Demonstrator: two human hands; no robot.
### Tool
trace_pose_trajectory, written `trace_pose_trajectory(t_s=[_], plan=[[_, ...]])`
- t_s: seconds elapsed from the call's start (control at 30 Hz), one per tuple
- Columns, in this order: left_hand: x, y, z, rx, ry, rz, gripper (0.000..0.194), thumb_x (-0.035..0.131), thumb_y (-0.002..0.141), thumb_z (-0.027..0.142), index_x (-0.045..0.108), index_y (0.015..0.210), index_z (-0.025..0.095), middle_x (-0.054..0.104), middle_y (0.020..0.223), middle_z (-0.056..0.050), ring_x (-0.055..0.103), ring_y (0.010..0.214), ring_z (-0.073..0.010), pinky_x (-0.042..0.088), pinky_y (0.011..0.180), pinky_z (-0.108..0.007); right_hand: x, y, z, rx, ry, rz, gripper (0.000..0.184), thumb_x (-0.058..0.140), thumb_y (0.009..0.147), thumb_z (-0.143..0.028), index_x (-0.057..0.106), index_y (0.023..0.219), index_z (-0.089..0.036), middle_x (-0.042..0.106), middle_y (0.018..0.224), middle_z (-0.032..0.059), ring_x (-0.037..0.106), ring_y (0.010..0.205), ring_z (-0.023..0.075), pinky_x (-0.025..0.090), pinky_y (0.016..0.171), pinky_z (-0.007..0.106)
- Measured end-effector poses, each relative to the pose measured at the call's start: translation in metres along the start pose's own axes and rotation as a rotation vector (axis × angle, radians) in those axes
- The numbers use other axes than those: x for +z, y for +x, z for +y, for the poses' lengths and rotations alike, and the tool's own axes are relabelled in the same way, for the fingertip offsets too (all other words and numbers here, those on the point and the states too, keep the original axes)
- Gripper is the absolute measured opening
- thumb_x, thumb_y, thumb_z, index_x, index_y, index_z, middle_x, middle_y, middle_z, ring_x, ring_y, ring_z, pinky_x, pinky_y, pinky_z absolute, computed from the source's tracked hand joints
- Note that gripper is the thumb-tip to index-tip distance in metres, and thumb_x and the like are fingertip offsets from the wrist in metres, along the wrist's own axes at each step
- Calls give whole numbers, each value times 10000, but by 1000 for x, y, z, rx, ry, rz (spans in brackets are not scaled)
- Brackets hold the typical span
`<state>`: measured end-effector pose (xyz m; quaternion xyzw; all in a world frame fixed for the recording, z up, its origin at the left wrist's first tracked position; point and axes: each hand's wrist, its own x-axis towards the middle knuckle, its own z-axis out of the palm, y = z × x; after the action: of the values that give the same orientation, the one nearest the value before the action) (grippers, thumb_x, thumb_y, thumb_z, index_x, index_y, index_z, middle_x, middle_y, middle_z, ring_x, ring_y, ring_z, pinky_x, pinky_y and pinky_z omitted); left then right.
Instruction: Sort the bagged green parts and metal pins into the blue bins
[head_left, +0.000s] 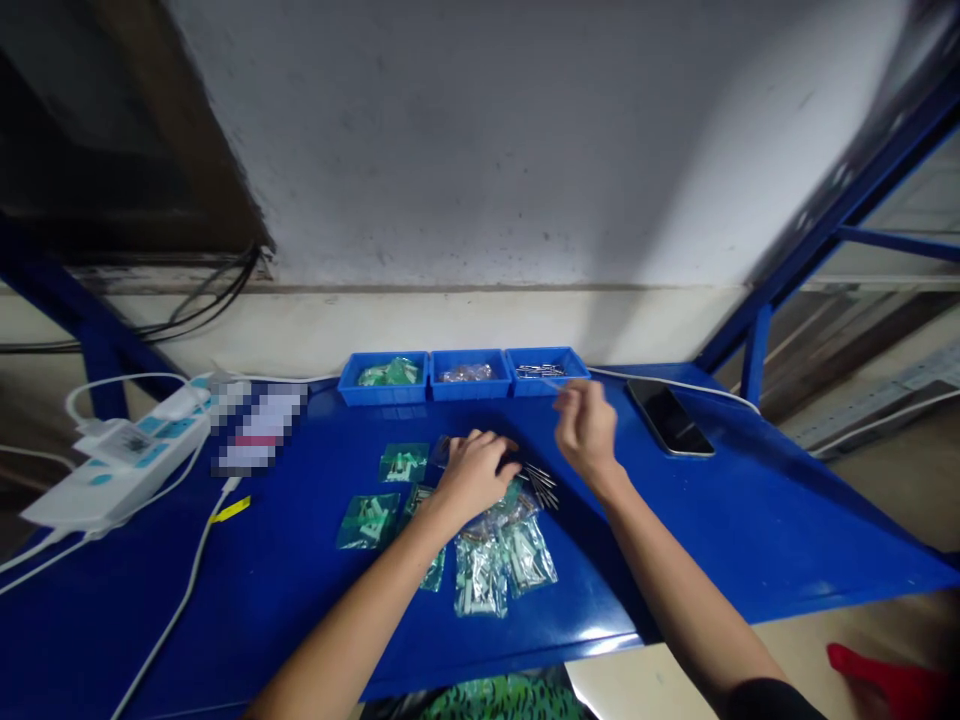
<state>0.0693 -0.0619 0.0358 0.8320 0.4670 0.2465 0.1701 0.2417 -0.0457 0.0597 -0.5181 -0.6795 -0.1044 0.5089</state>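
Note:
My left hand (pixel 476 472) rests over the heap of packets, its fingers bent and thumb apart, hiding what lies under the palm. Near its thumb, thin metal rods (pixel 541 486) lie fanned out on the blue table (pixel 645 520). Closed in a pinch, my right hand (pixel 586 428) is raised in front of the right-hand blue bin (pixel 551 388). A thin metal rod (pixel 553 384), blurred, sticks out from its fingertips. Clear greenish packets with small white and metal parts, such as one packet (pixel 480 578), lie below my left hand; another packet (pixel 369 522) lies to its left.
Beside the rod bin stand a middle bin (pixel 469 391) of small clear packets and a left bin (pixel 386 396) of green packets. A dark phone (pixel 670 418) lies at right. At left are a white power strip (pixel 124 470), a cable (pixel 196 570) and a yellow tag (pixel 231 510).

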Motion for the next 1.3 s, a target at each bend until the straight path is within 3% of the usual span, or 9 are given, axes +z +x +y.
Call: trace_pose_trajectory(t_s=[0.1, 0.17, 0.23, 0.4, 0.5, 0.67, 0.97, 1.17, 1.3], plan=[[2, -6, 5, 82, 133, -73, 135, 518, 829, 244, 632, 894, 211, 624, 979, -65, 501, 1002, -278, 312, 881, -469, -15, 14, 7, 54, 38, 466, 366, 144, 966, -401, 452, 897, -215, 503, 599, 16, 543, 538, 172, 455, 566, 323], [2, -9, 7, 93, 183, -70, 155, 458, 846, 193, 612, 831, 191, 608, 953, -69, 500, 974, -261, 290, 894, -490, -20, 25, 14, 75, 17, 577, 412, 111, 965, -405, 468, 910, -207, 476, 589, 9, 528, 527, 172, 451, 560, 322], [2, -10, 10, 89, 210, -60, 178, 417, 848, 156, 588, 806, 177, 598, 929, -71, 502, 945, -246, 287, 894, -494, -19, 31, 23, 110, -94, 441, 356, 209, 960, -387, 502, 932, -187, 523, 621, 26, 538, 548, 177, 437, 566, 317], [-2, -11, 14, 29, 273, -97, 159, 424, 810, 117, 577, 785, 154, 602, 900, -101, 520, 902, -269, 326, 827, -488, -1, 17, 33, 173, -273, -221, 229, 416, 895, -288, 567, 1000, -152, 654, 839, 108, 610, 738, 237, 426, 641, 323], [-6, -7, 8, -31, 259, -99, 163, 431, 816, 130, 583, 769, 163, 625, 863, -94, 544, 876, -277, 348, 793, -461, 9, -1, 19, 106, -107, -400, 220, 392, 914, -265, 582, 977, -173, 656, 877, 92, 615, 772, 217, 436, 674, 307], [-17, 5, -18, -132, 123, 71, 176, 429, 877, 206, 602, 873, 174, 663, 888, -78, 579, 891, -245, 386, 762, -349, 21, -17, -12, -128, 185, -638, 173, 436, 915, -287, 568, 972, -192, 634, 859, 51, 591, 812, 181, 440, 728, 280], [-19, 7, -25, -172, 52, 207, 331, 404, 922, 366, 565, 691, 190, 643, 688, -27, 595, 672, -164, 324, 588, -248, 28, -22, -14, -200, 97, -625, 100, 445, 909, -229, 540, 924, -200, 621, 843, 55, 572, 782, 187, 408, 683, 276], [-22, 5, -18, -69, -27, 206, 331, 364, 931, 357, 545, 705, 197, 627, 682, -9, 585, 656, -142, 342, 593, -219, 25, -20, -13, -119, 68, -563, 178, 356, 946, -243, 520, 900, -193, 610, 808, 55, 567, 738, 179, 394, 661, 265], [-23, 5, -17, -75, -54, 239, 389, 367, 927, 375, 577, 660, 187, 644, 670, -12, 592, 637, -143, 361, 604, -228, 22, -16, -15, -207, 94, -587, 180, 398, 935, -282, 519, 839, -190, 589, 789, 45, 552, 744, 166, 397, 679, 260]])
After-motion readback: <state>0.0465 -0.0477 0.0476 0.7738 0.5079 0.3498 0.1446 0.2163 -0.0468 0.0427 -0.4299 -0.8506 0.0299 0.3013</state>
